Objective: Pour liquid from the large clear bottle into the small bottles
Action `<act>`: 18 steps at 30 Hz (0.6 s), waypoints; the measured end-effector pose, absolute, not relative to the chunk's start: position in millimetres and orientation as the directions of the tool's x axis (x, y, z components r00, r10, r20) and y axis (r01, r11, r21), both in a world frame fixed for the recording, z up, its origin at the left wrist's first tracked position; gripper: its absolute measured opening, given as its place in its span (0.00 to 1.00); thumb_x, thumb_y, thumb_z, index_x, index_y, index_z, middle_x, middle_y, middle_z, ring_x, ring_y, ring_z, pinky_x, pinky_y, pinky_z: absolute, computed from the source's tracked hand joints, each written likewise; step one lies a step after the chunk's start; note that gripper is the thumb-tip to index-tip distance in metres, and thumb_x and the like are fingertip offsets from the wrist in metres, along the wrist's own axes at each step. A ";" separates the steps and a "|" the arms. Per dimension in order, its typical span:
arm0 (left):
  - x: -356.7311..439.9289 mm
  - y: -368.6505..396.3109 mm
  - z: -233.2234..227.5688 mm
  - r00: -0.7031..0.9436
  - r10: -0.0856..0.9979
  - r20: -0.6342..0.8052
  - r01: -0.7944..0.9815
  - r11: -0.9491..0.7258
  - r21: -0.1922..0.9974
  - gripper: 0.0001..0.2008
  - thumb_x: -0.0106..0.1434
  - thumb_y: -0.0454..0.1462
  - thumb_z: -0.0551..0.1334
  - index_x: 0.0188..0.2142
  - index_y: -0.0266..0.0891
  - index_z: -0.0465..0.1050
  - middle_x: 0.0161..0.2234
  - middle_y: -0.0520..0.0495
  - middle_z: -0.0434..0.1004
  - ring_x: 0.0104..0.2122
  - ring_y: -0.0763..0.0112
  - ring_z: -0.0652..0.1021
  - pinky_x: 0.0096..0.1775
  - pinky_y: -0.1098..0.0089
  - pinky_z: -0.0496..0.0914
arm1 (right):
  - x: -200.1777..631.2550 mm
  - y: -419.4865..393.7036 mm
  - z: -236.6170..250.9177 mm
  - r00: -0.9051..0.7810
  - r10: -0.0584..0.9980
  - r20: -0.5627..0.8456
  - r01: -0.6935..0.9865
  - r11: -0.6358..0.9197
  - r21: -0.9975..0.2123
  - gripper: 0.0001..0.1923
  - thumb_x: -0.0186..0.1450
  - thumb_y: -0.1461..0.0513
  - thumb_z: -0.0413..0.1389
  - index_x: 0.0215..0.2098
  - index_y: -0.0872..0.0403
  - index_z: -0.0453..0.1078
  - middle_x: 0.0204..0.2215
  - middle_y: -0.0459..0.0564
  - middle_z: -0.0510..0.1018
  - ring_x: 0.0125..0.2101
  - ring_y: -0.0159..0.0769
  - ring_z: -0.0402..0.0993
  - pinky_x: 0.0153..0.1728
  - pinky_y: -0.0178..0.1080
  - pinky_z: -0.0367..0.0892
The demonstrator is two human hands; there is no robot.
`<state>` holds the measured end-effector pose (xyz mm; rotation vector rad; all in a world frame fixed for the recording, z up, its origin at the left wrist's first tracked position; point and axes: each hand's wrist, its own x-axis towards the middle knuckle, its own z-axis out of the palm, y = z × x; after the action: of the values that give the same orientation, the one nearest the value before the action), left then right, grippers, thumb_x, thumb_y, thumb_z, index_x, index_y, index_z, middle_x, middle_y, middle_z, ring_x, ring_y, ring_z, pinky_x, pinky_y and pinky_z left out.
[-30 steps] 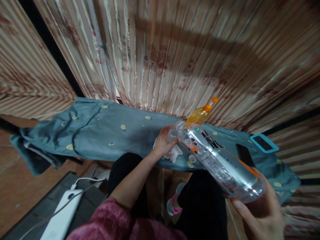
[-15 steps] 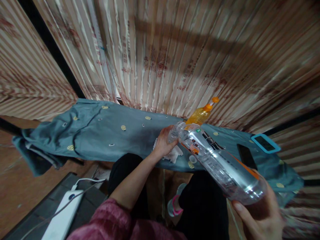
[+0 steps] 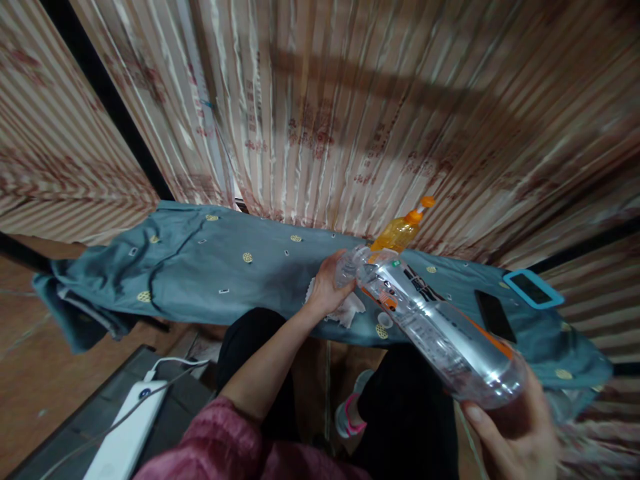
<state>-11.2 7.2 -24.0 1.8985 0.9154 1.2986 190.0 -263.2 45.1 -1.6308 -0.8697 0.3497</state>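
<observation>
The head view showed a pleated, glossy curtain (image 3: 320, 80) behind a creased teal cloth (image 3: 270, 283), with the big bottle (image 3: 453, 340) slanting above it, clear plastic under a shiny silver label (image 3: 445, 320). The step in hand seemed to be steadying the bottle at both ends; the next move likely called for an even tilt and light pressure, since thin walls would dent. The person's right hand (image 3: 523, 427) was partly open, cupped round the base; the left hand (image 3: 327, 287) curled closed about a clear piece (image 3: 345, 268) at the neck, whether separate being hard to tell. Beyond lay the smooth yellow bottle (image 3: 397, 232), a blue-rimmed tablet (image 3: 547, 298), a flat dark phone (image 3: 495, 315), crumpled tissue (image 3: 349, 309) and a round translucent cap (image 3: 385, 321).
</observation>
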 end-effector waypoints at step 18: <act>-6.4 2.7 -22.0 0.196 0.904 0.379 0.188 -0.414 0.890 0.36 0.57 0.40 0.75 0.64 0.36 0.70 0.63 0.31 0.78 0.64 0.41 0.78 0.67 0.43 0.70 | 188.3 -257.6 44.1 0.716 0.673 0.187 0.269 -0.019 -0.963 0.67 0.43 0.47 0.78 0.76 0.52 0.59 0.72 0.63 0.66 0.71 0.73 0.60 0.72 0.69 0.51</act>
<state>-6.4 2.7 -22.0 1.7554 1.0298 1.2649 188.3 -257.6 44.1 -1.6011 -0.7818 0.3799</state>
